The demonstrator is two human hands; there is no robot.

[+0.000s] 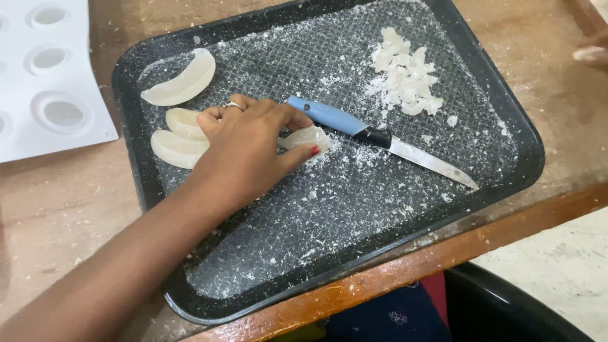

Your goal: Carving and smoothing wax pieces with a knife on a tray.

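tray (506,114) on table (57,202), knife (380,136) in its middle, slices (180,85) left, chopped pile (405,76) behind, mould sheet (44,76) left of tray

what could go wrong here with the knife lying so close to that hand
The knife lies loose on the tray, its handle against the left hand that presses a pale waxy piece; a careless sweep could meet the blade. The tray's near edge sits by the table edge, so a push might tip it. Shavings may scatter.
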